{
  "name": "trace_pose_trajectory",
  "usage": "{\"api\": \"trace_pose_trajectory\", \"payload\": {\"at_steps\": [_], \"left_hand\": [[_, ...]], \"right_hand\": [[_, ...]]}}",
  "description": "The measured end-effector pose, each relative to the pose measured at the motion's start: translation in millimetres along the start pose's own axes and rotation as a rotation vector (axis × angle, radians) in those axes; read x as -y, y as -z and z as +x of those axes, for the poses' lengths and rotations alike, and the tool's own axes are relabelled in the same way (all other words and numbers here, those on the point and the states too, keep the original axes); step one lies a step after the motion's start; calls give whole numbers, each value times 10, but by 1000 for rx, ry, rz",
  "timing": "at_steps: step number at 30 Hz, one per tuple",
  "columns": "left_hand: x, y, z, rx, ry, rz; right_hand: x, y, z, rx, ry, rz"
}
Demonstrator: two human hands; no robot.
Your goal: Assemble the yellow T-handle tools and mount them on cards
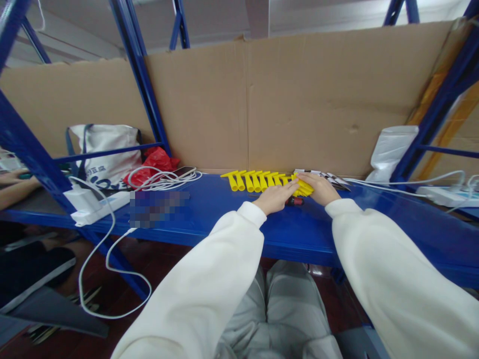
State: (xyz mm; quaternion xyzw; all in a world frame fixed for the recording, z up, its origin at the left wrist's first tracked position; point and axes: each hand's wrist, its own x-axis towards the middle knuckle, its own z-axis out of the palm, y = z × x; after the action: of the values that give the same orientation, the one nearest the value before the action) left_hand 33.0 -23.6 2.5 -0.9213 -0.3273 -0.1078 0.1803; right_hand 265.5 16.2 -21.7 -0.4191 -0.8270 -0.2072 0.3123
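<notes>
While left hand (276,198) and right hand (318,187) touch yellow pieces (262,182), grip unclear; tote bag (108,136) contents hidden.

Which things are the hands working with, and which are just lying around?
Probably in the job:
yellow pieces, touched by the left hand and right hand

Seemingly just lying about:
cloth bag
red plastic bag
coiled white cable

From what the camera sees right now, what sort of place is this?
Probably a shared workshop or assembly area: a blue metal bench with a row of yellow tubular pieces, a tall cardboard panel behind, and another person's arm at the left edge.
</notes>
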Motion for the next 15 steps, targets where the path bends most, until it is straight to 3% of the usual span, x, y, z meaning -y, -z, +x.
{"api": "trace_pose_trajectory", "payload": {"at_steps": [5,9,12,15], "left_hand": [[16,-23,3,12,-6,-3],[16,-26,0,6,9,-10],[10,-25,0,8,18,-17],[15,-32,5,8,16,-29]], "right_hand": [[-23,-5,-12,-26,-53,49],[-14,-10,7,-148,-170,136],[-38,-12,16,-174,-464,223],[-93,-29,6,-81,-798,317]]}}
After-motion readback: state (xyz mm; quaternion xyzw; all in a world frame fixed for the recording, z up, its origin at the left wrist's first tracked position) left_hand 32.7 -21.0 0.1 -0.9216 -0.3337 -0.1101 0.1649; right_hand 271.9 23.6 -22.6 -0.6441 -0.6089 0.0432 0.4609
